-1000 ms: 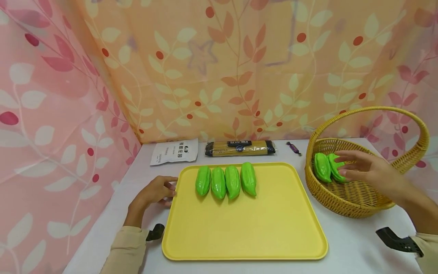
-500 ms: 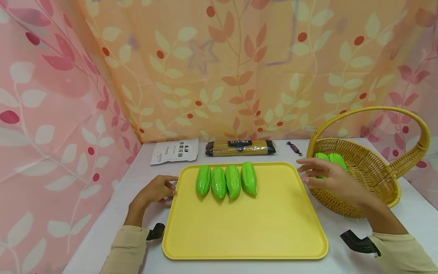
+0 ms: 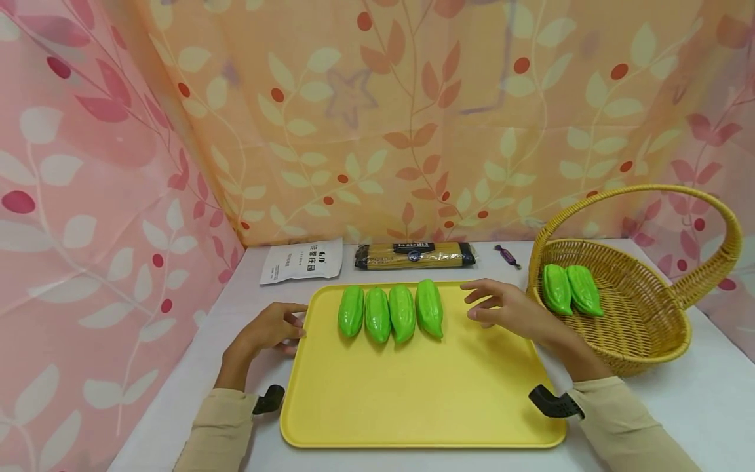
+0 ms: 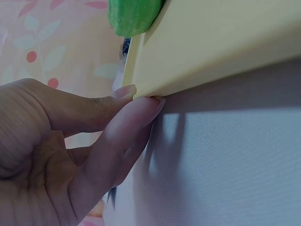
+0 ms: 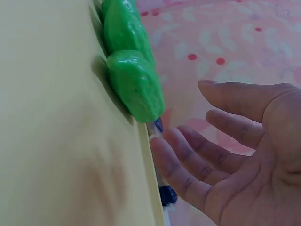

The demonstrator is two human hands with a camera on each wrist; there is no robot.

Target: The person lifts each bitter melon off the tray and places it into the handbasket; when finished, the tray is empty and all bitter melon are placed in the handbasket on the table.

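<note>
Left hand (image 3: 270,328), left of centre in the head view: grip narrow, thumb and forefinger pinching the left rim of the yellow tray (image 3: 413,400). Left wrist view has this pinch near mid-frame.

Right hand (image 3: 507,308), right of centre: grip wide, thumb well apart from the lightly bent fingers. Hand above the tray's upper right part, its shadow on the tray below.

Nearest its fingertips, to the left: rightmost green vegetable (image 3: 428,308), a gap visible between. It ends a row of four green vegetables (image 3: 401,313) lying side by side on the tray's upper part, narrow ends toward the bottom of the frame.

Right side of frame: wicker basket (image 3: 625,337), upright, tall arched handle (image 3: 649,187). Inside at its left, two more green vegetables (image 3: 584,292), side by side.

Beyond the tray, in a line across mid-frame: white printed pouch (image 3: 302,261) to the left, noodle packet (image 3: 413,255) with dark ends at centre, purple wrapped candy (image 3: 507,256) farther right. All on a white tabletop (image 3: 708,406).

Outermost: beige sleeves (image 3: 221,419) at lower left and lower right; leaf-patterned cloth (image 3: 413,131), orange behind, pink at both sides
</note>
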